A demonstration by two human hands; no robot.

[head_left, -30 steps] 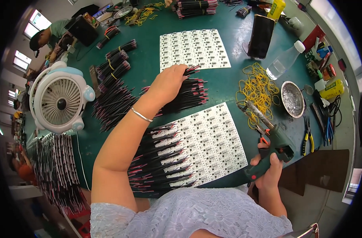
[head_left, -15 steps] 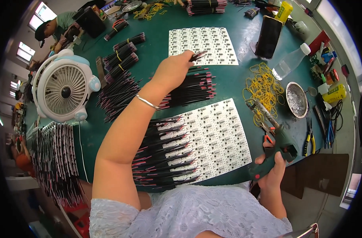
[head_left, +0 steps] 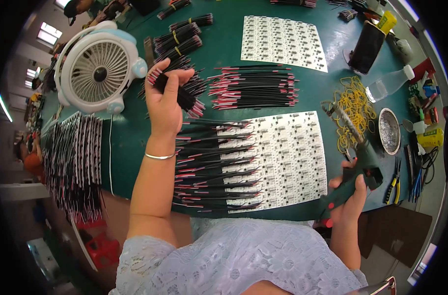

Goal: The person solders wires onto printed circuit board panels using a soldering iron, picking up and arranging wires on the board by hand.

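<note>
My left hand (head_left: 164, 101) grips a bundle of black and red wires (head_left: 182, 94) above the green table (head_left: 126, 132), close to the white desk fan (head_left: 96, 69). My right hand (head_left: 349, 196) holds a dark green soldering iron (head_left: 359, 169) at the table's front right edge, its tip pointing up toward the yellow rubber bands (head_left: 349, 105). Between the hands lies a white panel of small circuit boards (head_left: 283, 157) with black and red wires (head_left: 209, 167) fanning off its left side. A loose row of cut wires (head_left: 253, 88) lies behind it.
A second white board panel (head_left: 283, 42) lies at the back. Tied wire bundles (head_left: 180, 37), a clear bottle (head_left: 388, 83), a round metal dish (head_left: 390, 130), pliers (head_left: 395, 182) and a dark phone (head_left: 369, 46) stand around. Finished wired boards (head_left: 74, 157) hang at the left edge.
My left hand has pulled back from the far wire pile toward the fan and now grips a bundle of wires. My right hand stays on the soldering iron.
</note>
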